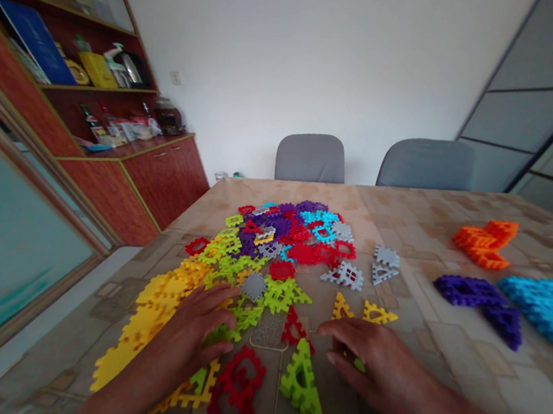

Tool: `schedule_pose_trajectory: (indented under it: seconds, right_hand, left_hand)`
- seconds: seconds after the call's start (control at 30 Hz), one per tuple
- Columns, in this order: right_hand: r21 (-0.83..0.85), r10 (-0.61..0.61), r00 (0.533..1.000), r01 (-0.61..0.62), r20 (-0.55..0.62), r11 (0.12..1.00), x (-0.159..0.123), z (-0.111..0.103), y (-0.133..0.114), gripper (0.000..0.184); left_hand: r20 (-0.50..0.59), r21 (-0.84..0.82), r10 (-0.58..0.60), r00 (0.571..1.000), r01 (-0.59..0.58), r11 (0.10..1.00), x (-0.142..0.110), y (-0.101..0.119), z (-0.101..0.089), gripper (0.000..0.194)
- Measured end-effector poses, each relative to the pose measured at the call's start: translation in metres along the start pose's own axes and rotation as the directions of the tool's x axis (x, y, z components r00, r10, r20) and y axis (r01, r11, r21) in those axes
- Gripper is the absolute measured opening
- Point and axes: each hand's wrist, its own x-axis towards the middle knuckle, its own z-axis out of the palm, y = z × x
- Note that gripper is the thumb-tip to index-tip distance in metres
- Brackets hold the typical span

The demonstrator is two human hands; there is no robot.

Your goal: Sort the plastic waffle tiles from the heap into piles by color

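My left hand (210,319) reaches over the pile, its fingers stretched out above yellow interlocking plastic tiles (154,302) and green tiles (242,315). I see nothing held in it. My right hand (369,350) is curled low over the table, and bits of a green tile (359,363) show between its thumb and fingers; most of that tile is hidden. Between the hands lie a green triangular tile (301,385), a red triangular tile (294,329) and red window-shaped tiles (236,390). Just beyond my right hand are two yellow triangular tiles (377,312).
A mixed heap of red, purple, blue and grey tiles (299,231) covers the table's middle. To the right sit sorted stacks: orange (485,245), purple (480,303) and blue (551,307). Two grey chairs (308,156) stand behind the table, a wooden cabinet (167,180) at left.
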Motion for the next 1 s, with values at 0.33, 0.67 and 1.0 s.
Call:
schedule_pose_trajectory:
  seconds: [0.33,0.67,1.0]
  right_hand:
    - [-0.033,-0.014,0.997,0.011,-0.077,0.999,0.005,-0.019,0.010,0.025]
    - [-0.038,-0.061,0.987,0.056,-0.150,0.998,0.008,-0.032,0.017,0.020]
    - [-0.047,-0.025,0.995,0.021,-0.097,0.999,0.006,-0.027,0.014,0.021]
  left_hand:
    - [0.135,-0.305,-0.031,0.990,0.071,0.950,0.020,0.080,-0.020,0.008]
    - [0.182,-0.225,0.173,0.968,-0.130,0.966,0.047,0.109,0.003,0.014]
    - [0.134,-0.157,0.229,0.964,-0.207,0.966,0.041,0.096,-0.003,0.045]
